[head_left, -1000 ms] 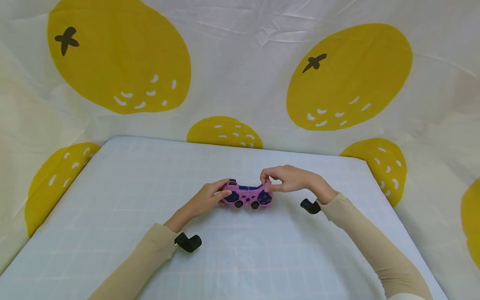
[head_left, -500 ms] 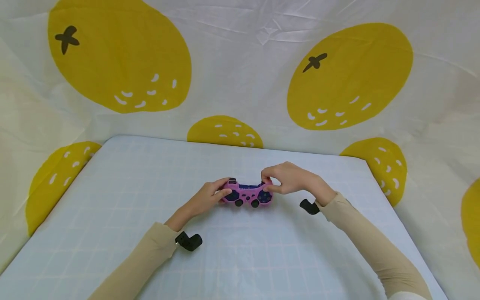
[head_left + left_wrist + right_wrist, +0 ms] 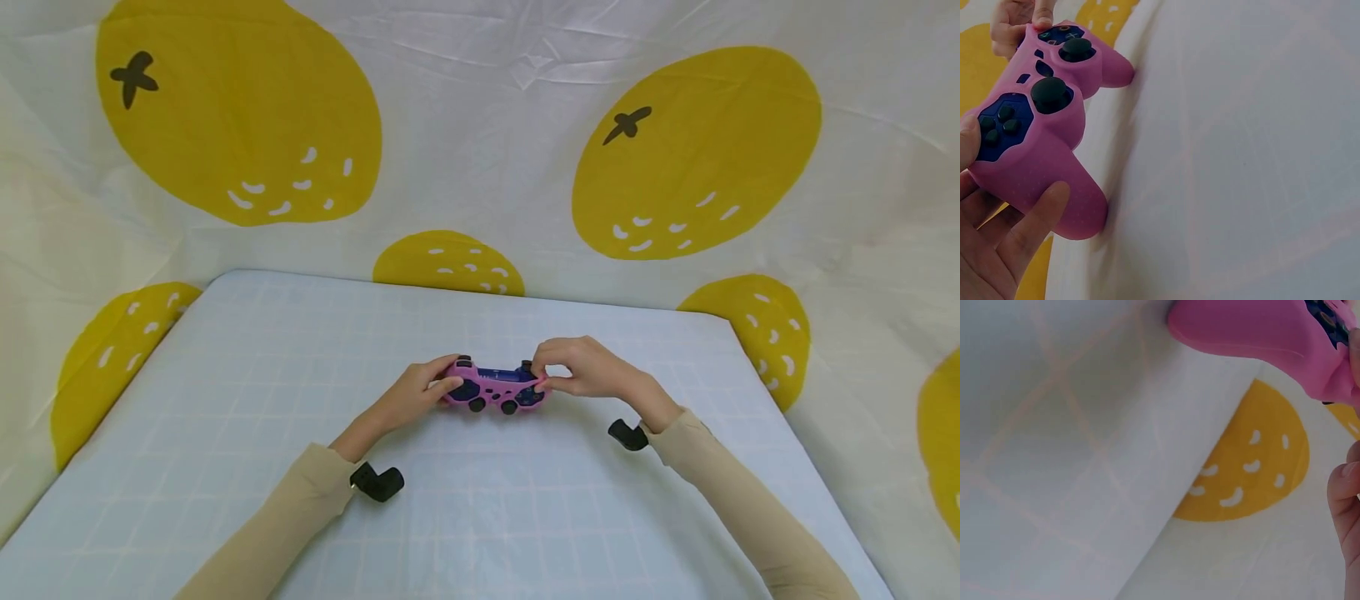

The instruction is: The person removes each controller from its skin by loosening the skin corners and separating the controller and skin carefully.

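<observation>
A dark blue game controller (image 3: 497, 375) in a pink silicone cover (image 3: 1054, 156) is held near the middle of the table, its thumbsticks facing the person. My left hand (image 3: 408, 396) grips its left end, thumb beside the directional buttons and fingers beneath. At the far right corner, my right hand (image 3: 588, 367) pinches the edge of the cover between thumb and fingers. There the cover is pulled away from the shoulder button, and the blue casing shows along the top edge. In the right wrist view, the pink right handle (image 3: 1241, 328) hangs close over the tabletop.
A pale blue checked cloth covers the table (image 3: 480, 500). Behind it hangs a white curtain (image 3: 480, 125) printed with big yellow fruit. Black wrist cameras (image 3: 377, 482) sit at both beige sleeve cuffs.
My right hand has shifted slightly right and toward the person, drawing the cover's corner off the controller's right shoulder, which now shows dark. The left hand stays put.
</observation>
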Demonstrator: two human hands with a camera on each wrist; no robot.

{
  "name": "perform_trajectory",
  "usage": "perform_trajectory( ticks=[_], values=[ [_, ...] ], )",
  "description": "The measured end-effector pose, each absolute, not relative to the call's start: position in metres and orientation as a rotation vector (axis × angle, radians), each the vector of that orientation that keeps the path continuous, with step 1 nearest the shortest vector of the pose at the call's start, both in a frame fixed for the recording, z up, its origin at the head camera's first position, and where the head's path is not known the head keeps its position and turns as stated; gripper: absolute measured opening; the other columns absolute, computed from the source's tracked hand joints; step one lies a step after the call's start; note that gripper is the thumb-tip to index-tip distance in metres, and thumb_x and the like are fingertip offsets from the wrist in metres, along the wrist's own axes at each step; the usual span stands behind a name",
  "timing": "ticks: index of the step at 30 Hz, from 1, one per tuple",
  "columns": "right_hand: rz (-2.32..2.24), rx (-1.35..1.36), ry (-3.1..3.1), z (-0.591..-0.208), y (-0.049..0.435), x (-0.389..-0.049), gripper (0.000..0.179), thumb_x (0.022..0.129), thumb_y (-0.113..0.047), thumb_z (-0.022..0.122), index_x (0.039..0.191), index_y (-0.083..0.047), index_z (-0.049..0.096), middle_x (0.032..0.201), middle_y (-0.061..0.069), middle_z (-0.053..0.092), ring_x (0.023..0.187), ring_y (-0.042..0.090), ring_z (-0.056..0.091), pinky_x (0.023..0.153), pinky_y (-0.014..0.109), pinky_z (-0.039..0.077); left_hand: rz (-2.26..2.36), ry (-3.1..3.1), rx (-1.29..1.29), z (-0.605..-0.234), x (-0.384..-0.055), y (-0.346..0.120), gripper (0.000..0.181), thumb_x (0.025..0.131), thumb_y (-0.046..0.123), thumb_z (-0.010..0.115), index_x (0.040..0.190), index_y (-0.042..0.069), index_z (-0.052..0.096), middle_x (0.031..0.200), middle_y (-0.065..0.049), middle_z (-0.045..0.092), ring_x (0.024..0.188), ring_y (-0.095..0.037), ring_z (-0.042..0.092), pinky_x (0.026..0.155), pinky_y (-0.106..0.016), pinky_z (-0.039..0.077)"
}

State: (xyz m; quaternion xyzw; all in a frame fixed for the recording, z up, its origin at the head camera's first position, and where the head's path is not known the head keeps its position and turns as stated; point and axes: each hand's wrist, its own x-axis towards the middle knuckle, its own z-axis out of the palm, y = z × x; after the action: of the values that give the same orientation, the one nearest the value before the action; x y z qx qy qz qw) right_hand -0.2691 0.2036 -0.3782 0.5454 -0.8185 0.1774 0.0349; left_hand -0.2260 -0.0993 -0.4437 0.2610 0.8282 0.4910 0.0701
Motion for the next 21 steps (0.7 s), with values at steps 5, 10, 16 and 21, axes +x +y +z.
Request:
perform_trajectory(
  ticks=[5, 10, 16, 21],
  values=[
    [0.525, 1.653, -2.4, -0.385, 0.205, -0.264, 0.013, 0.081, -0.019, 0.077, 0.087, -0.018, 0.065, 0.088, -0.008, 0.064, 0.081, 0.006, 0.061, 0.069, 0.023, 0.053, 1.479, 2.502, 0.777, -0.444, -0.225, -0.1, 0.046, 0.1, 0.028, 0.05, 0.14, 0.004, 0.046, 0.122, -0.014, 0.063, 0.108, -0.025, 0.062, 0.081, -0.028, 0.056],
    [0.581, 1.579, -2.451, -0.395, 0.211, -0.262, 0.017, 0.082, -0.021, 0.077, 0.088, -0.019, 0.061, 0.088, -0.01, 0.063, 0.07, 0.009, 0.056, 0.06, 0.018, 0.045, 1.475, 2.509, 0.77, -0.443, -0.224, -0.099, 0.048, 0.1, 0.03, 0.05, 0.141, 0.004, 0.045, 0.124, -0.014, 0.062, 0.111, -0.026, 0.062, 0.084, -0.029, 0.056],
    [0.711, 1.542, -2.436, -0.412, 0.22, -0.262, 0.018, 0.082, -0.021, 0.077, 0.092, -0.018, 0.062, 0.09, -0.007, 0.064, 0.066, 0.013, 0.054, 0.058, 0.015, 0.04, 1.49, 2.487, 0.773, -0.443, -0.224, -0.099, 0.046, 0.101, 0.029, 0.049, 0.14, 0.005, 0.045, 0.122, -0.014, 0.063, 0.106, -0.024, 0.062, 0.082, -0.027, 0.056],
    [0.688, 1.489, -2.4, -0.417, 0.222, -0.258, 0.022, 0.077, -0.018, 0.08, 0.09, -0.016, 0.063, 0.086, -0.008, 0.065, 0.069, 0.009, 0.056, 0.061, 0.018, 0.045, 1.484, 2.507, 0.765, -0.443, -0.223, -0.099, 0.047, 0.101, 0.029, 0.049, 0.141, 0.004, 0.044, 0.124, -0.015, 0.062, 0.11, -0.025, 0.061, 0.084, -0.029, 0.056]
  ],
)
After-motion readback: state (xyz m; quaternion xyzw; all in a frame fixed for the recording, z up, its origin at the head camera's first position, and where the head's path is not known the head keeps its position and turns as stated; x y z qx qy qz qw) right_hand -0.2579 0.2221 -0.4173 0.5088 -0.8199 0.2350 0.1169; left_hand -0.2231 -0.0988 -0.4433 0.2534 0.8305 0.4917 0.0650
